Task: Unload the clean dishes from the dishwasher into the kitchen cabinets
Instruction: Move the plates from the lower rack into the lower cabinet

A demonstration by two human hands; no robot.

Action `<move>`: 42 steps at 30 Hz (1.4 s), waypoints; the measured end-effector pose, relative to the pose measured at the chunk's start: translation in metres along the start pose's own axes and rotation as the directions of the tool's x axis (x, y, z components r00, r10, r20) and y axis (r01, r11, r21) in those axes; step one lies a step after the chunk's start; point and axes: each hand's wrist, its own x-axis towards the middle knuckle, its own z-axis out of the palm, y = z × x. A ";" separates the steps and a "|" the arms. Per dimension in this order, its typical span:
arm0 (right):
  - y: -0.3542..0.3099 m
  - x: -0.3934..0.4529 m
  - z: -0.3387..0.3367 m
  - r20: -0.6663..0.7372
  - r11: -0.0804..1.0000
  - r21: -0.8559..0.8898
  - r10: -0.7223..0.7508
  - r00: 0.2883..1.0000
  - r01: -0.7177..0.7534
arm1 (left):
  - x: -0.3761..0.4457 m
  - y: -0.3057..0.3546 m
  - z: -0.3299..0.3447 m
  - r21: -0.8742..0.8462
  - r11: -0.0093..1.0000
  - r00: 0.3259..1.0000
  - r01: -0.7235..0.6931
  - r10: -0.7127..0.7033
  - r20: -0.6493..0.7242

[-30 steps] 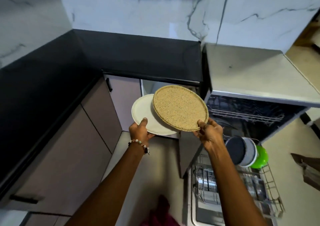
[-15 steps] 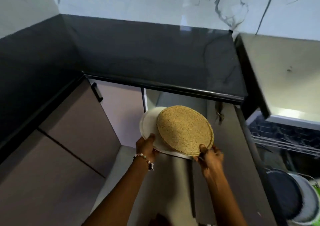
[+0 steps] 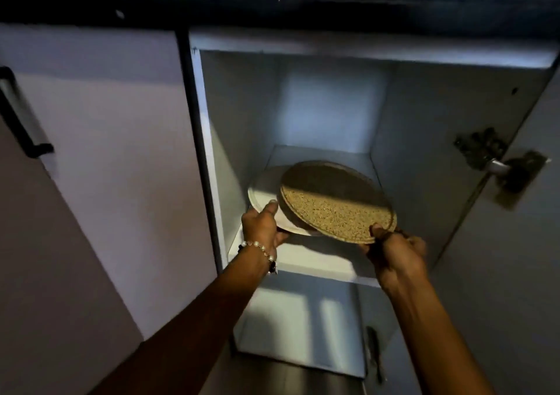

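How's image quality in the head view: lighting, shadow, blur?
Head view: dim overall, cabinet interior lit unevenly; a hard shadow line crosses the speckled plate, far half dark, near half bright; the white plate sits mostly in shade; hinge and door handle are motion-smeared; wide-angle bending at the edges.

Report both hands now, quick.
Left hand: closed, gripping the white plate by its near edge.
Right hand: closed, gripping the speckled tan plate by its near rim.
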 end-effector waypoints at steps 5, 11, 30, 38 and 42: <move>0.006 0.027 0.019 0.022 0.991 0.025 -0.133 0.991 0.132 | 0.045 -0.005 -0.003 0.036 0.995 0.993 -0.091 0.088 0.081; -0.007 0.033 0.028 -0.054 0.990 0.033 -0.135 0.989 0.137 | 0.048 0.013 0.007 -0.039 0.998 0.975 0.046 -0.036 0.221; 0.024 0.226 0.079 0.032 0.976 0.018 -0.218 0.975 0.218 | 0.184 -0.018 0.099 -0.191 0.980 0.988 -0.048 0.074 0.134; 0.046 0.267 0.075 -0.003 0.940 -0.049 -0.337 0.941 0.337 | 0.219 -0.035 0.097 0.327 0.909 0.956 -0.258 0.289 -0.049; 0.045 0.258 0.075 -0.039 0.912 -0.150 -0.393 0.919 0.383 | 0.207 -0.028 0.096 0.539 0.784 0.916 -0.308 0.398 -0.055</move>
